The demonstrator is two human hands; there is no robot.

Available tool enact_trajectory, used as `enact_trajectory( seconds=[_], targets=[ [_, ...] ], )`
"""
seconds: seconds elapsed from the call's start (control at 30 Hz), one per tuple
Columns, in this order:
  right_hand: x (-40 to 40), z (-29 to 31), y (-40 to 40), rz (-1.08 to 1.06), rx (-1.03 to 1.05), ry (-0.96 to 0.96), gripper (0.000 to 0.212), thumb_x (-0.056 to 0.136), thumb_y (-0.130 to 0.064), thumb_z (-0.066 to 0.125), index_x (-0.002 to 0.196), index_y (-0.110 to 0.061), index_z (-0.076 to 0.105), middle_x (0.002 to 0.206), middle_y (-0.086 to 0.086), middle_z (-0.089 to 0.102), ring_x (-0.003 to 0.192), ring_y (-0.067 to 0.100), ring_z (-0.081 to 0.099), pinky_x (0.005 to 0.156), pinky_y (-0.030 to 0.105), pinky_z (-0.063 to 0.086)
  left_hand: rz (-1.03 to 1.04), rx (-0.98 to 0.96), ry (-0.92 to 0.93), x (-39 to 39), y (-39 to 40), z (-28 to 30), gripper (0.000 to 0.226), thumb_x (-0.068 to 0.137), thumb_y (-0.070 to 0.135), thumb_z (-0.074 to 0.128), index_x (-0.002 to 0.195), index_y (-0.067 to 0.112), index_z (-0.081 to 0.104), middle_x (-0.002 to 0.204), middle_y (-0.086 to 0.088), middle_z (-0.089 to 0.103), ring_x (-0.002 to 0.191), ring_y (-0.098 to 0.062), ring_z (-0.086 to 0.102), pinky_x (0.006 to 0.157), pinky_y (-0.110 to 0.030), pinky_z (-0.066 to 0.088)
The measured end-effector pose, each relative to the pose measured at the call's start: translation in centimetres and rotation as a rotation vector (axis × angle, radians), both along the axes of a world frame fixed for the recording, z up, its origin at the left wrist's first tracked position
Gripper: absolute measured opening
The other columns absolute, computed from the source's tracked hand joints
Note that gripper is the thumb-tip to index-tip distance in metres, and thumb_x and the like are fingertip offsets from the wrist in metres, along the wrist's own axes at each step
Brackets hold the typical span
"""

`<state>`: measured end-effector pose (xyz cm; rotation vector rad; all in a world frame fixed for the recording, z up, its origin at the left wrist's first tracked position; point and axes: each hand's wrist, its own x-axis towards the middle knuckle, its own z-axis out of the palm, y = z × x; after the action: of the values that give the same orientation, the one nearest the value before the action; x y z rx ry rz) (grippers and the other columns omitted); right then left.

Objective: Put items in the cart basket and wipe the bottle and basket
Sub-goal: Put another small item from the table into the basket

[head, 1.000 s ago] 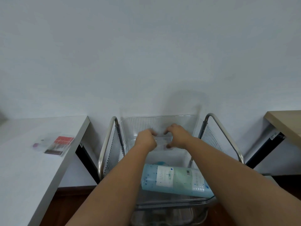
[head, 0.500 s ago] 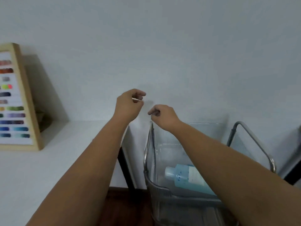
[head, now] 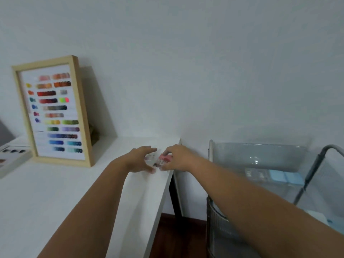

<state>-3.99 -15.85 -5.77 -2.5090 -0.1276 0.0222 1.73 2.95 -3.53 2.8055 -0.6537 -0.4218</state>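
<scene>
A small clear packet (head: 163, 158) with pink and dark contents lies at the right corner of the white table (head: 74, 192). My right hand (head: 178, 159) curls over it, with fingertips and thumb on its edges. My left hand (head: 141, 161) is just left of the packet with fingers spread, holding nothing. The clear cart basket (head: 260, 155) sits in a metal-framed cart (head: 314, 164) to the right. A clear box with light blue items (head: 284, 178) lies inside it. My right forearm hides most of the pale blue bottle (head: 333, 221). The view is motion-blurred.
A wood-framed colour swatch chart (head: 54, 114) leans on the wall at the table's back left. A flat box with dark dots (head: 11, 155) lies at the far left. A dark gap and wooden floor (head: 178, 237) separate the table from the cart.
Both hands left the cart basket, rose and swung left, then came down on the packet at the table's corner. The view turned left, bringing the swatch chart in.
</scene>
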Motion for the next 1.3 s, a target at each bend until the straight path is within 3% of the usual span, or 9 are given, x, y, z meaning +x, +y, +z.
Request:
enact_trajectory(
  seconds=[0.13, 0.3, 0.57, 0.7, 0.8, 0.9, 1.1, 1.3],
  targets=[
    [0.5, -0.3, 0.9, 0.004, -0.067, -0.041, 0.051, 0.067, -0.038, 0.078, 0.113, -0.022, 0.064, 0.090, -0.011, 0.048, 0.084, 0.010, 0.051, 0.053, 0.012, 0.029, 0.002, -0.099, -0.026, 0.7, 0.4, -0.6, 0.077, 0.081, 0.024, 0.080, 0.147, 0.028, 0.042, 0.146, 0.001, 0.040, 0.131, -0.020, 0.043, 0.106, -0.029, 0.034],
    [0.1, -0.1, 0.8, 0.013, -0.112, -0.054, 0.055, 0.063, -0.032, 0.076, 0.115, -0.025, 0.061, 0.097, -0.007, 0.048, 0.091, 0.012, 0.048, 0.054, 0.015, 0.030, 0.035, -0.171, -0.030, 0.8, 0.6, -0.9, 0.077, 0.069, 0.027, 0.088, 0.137, 0.026, 0.053, 0.123, 0.004, 0.048, 0.103, -0.015, 0.058, 0.091, -0.028, 0.046],
    [-3.0, 4.5, -5.2, 0.050, -0.171, -0.222, 0.064, 0.060, -0.029, 0.077, 0.120, -0.030, 0.055, 0.108, -0.002, 0.047, 0.101, 0.016, 0.041, 0.085, 0.029, 0.040, -0.081, -0.328, -0.220, -1.8, -4.2, 3.3, 0.066, 0.060, 0.024, 0.088, 0.116, 0.030, 0.054, 0.108, 0.006, 0.044, 0.089, -0.009, 0.056, 0.058, -0.012, 0.042],
    [-5.8, 6.6, -10.9, -0.074, -0.141, -0.306, 0.059, 0.055, -0.031, 0.075, 0.111, -0.034, 0.058, 0.106, -0.003, 0.048, 0.101, 0.016, 0.043, 0.086, 0.029, 0.040, -0.161, -0.461, -0.315, -3.8, -9.3, 6.0, 0.067, 0.062, 0.030, 0.087, 0.121, 0.027, 0.055, 0.110, 0.006, 0.044, 0.089, -0.007, 0.054, 0.070, -0.017, 0.043],
    [-8.3, 6.6, -15.1, -0.162, -0.150, -0.323, 0.053, 0.054, -0.033, 0.076, 0.104, -0.036, 0.058, 0.100, -0.004, 0.050, 0.095, 0.017, 0.047, 0.078, 0.024, 0.037, -0.214, -0.480, -0.331, -5.4, -14.0, 6.7, 0.070, 0.066, 0.028, 0.085, 0.130, 0.021, 0.056, 0.115, 0.003, 0.045, 0.095, -0.011, 0.054, 0.082, -0.024, 0.047],
    [-10.7, 5.4, -18.9, -0.234, -0.197, -0.263, 0.049, 0.055, -0.029, 0.077, 0.099, -0.037, 0.055, 0.096, -0.003, 0.052, 0.091, 0.019, 0.049, 0.073, 0.024, 0.038, -0.280, -0.389, -0.324, -7.1, -18.6, 6.0, 0.073, 0.068, 0.027, 0.082, 0.135, 0.018, 0.053, 0.120, 0.000, 0.045, 0.101, -0.016, 0.053, 0.090, -0.031, 0.049],
    [-13.4, 1.7, -24.3, -0.388, -0.272, -0.073, 0.044, 0.060, -0.033, 0.079, 0.101, -0.030, 0.064, 0.101, 0.005, 0.054, 0.096, 0.022, 0.050, 0.083, 0.032, 0.047, -0.386, -0.106, -0.333, -9.9, -26.3, 0.7, 0.064, 0.073, 0.029, 0.077, 0.129, 0.012, 0.051, 0.124, -0.006, 0.043, 0.106, -0.028, 0.057, 0.085, -0.039, 0.047],
    [-13.4, -2.7, -27.3, -0.362, -0.248, 0.087, 0.044, 0.066, -0.028, 0.079, 0.106, -0.028, 0.064, 0.102, 0.001, 0.049, 0.092, 0.017, 0.047, 0.077, 0.024, 0.037, -0.370, 0.037, -0.192, -8.6, -28.9, -5.5, 0.062, 0.079, 0.016, 0.076, 0.133, 0.007, 0.048, 0.133, -0.012, 0.046, 0.118, -0.029, 0.053, 0.096, -0.036, 0.048]
  ],
)
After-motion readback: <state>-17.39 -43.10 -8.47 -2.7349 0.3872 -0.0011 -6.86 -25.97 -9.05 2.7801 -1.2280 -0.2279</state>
